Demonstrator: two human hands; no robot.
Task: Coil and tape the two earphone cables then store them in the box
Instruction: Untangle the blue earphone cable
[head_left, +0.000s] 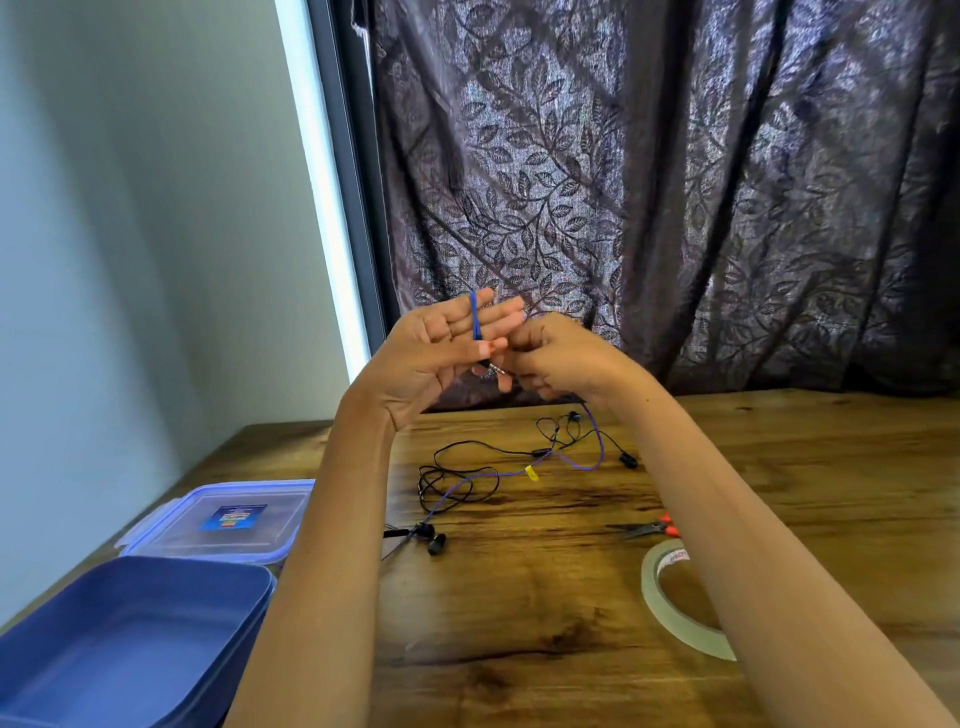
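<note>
My left hand (441, 343) is raised above the table, palm toward me, fingers straight. The blue earphone cable (592, 462) runs over those fingers, and my thumb pins its plug end. My right hand (561, 358) is closed on the same cable beside the left fingertips. From there the cable hangs to the table and ends at two black earbuds (434, 538). The black earphone cable (457, 478) lies loose and tangled on the wood under my hands. The blue box (130, 639) stands open at the near left.
The box's clear lid (228, 519) lies flat behind the box. A roll of tape (675, 603) rests on the table under my right forearm, with red-handled scissors (649, 527) just behind it. A dark leaf-patterned curtain (675, 182) hangs along the table's far edge.
</note>
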